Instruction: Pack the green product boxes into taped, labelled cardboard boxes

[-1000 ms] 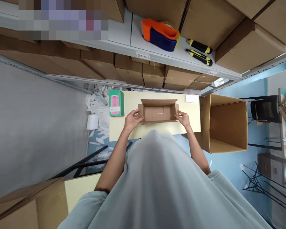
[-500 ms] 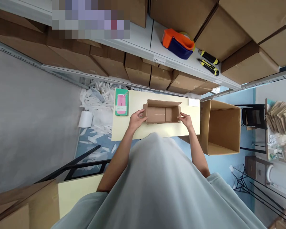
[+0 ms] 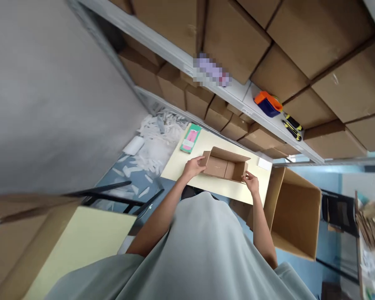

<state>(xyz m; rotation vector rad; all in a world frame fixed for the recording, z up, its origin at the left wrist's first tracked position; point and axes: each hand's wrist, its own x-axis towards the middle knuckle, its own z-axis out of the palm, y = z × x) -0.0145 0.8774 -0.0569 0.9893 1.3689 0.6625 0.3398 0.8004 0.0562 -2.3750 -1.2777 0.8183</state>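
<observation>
A small brown cardboard box sits on the pale yellow table, its top flaps standing up and its inside bare. My left hand grips the box's left end, thumb and fingers on either side of the wall. At the right end, my right hand pinches the end flap between thumb and fingers. Behind my left hand lies a green box with a pink tumbler printed on it. A small white item rests near the table's far right corner.
A large open carton stands right of the table. Above it runs a shelf with cartons, an orange and blue tape dispenser and black-yellow utility knives. White scraps and a white roll lie at left.
My view has turned and tilted, so the table and shelf now slant down to the right. Both hands keep their hold on the small cardboard box's ends.
</observation>
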